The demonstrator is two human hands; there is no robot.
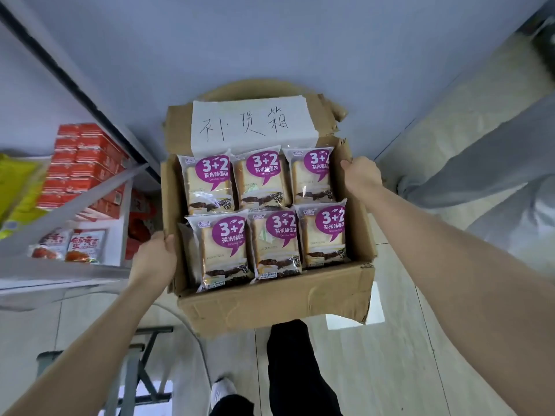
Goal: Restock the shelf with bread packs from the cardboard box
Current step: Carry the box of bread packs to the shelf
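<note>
Evidently both hands are taken: the left hand (153, 259) grips the left wall of the open brown cardboard box (270, 304), and the right hand (362, 175) clasps its right rim. Six clear, purple-labelled bread packs (274, 238) lie flat inside between them, long axes pointing away. The white metal shelf (60, 268) stands leftward, nearer the left hand.

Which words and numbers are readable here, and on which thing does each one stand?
"3+2": purple bubble on each bread pack.
"紫米味面包": same bubble, below the number.
"补货箱": handwritten on the paper sheet on the cardboard box flap.
Too blurred to read: small print on the packs, the red boxes, the snack bags.
</note>
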